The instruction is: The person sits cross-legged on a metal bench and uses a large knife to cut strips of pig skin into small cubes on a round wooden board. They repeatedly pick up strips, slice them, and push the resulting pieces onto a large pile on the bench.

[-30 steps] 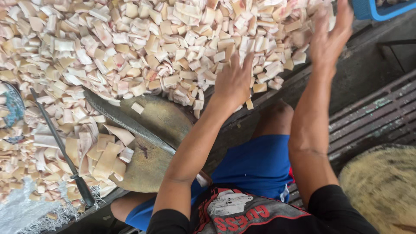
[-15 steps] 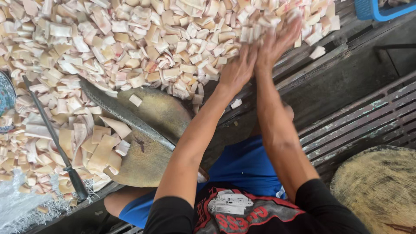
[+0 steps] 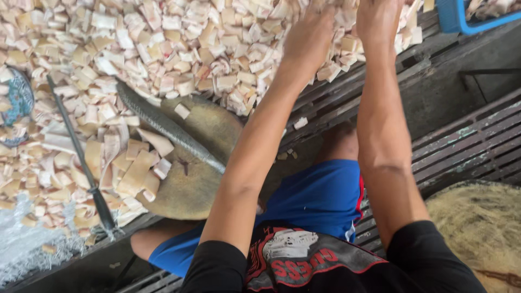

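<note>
Item 1: blue crate (image 3: 461, 19), sitting at the far right edge of the slatted counter (image 3: 467, 135); pale pieces are showing inside it, mostly cut off by the frame.

Item 2: heap of pale cut pieces (image 3: 179, 49), lying spread across the far side of the counter.

Item 3: round wooden chopping block (image 3: 211, 130), lying near the person's knees, carrying a long cleaver (image 3: 163, 123) and a few larger slices.

Item 4: dark rod-like tool (image 3: 81, 163), lying at the left among the pieces.

Item 5: left hand (image 3: 312, 32) and right hand (image 3: 380, 19), both arms reaching straight forward, side by side, fingers pressing down into the near edge of the heap; whether they are clenching pieces, I cannot tell.
</note>
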